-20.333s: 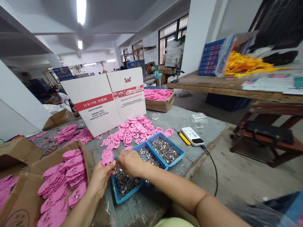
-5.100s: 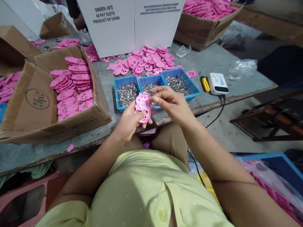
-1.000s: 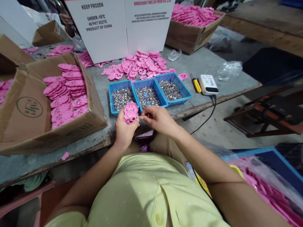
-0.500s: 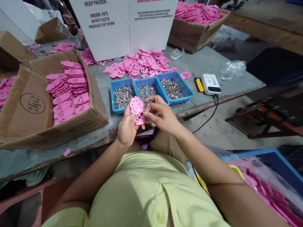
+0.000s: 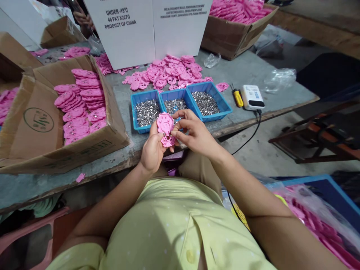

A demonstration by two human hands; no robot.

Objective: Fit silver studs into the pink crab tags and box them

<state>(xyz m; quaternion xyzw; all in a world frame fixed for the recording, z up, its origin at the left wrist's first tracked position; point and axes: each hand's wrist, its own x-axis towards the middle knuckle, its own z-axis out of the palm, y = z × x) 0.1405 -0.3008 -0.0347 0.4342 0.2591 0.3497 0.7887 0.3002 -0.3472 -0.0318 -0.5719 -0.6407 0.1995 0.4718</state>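
A pink plastic piece (image 5: 165,123) with a scalloped outline and small holes is gripped by my left hand (image 5: 153,150), its thumb pressed on the lower left edge. My right hand (image 5: 194,133) is at the piece's right side, thumb and index finger pinched together against its lower part. Whatever sits between those fingertips is too small to make out. A small shiny bit shows on the piece near my left thumb. Just beyond my hands stand three joined blue trays (image 5: 142,128) holding many small silvery metal parts (image 5: 146,112).
Loose pink pieces (image 5: 168,73) lie heaped behind the trays. At left, a cardboard box (image 5: 112,144) holds stacked pink pieces. A yellow-handled screwdriver (image 5: 237,98) and a white device (image 5: 253,97) with a cable lie at right. A white carton (image 5: 129,45) stands behind; another person's hand (image 5: 83,18) shows beyond.
The pink piece has turned slightly in my left hand. My right fingertips have shifted a little on its lower right side. The whole view has moved slightly.
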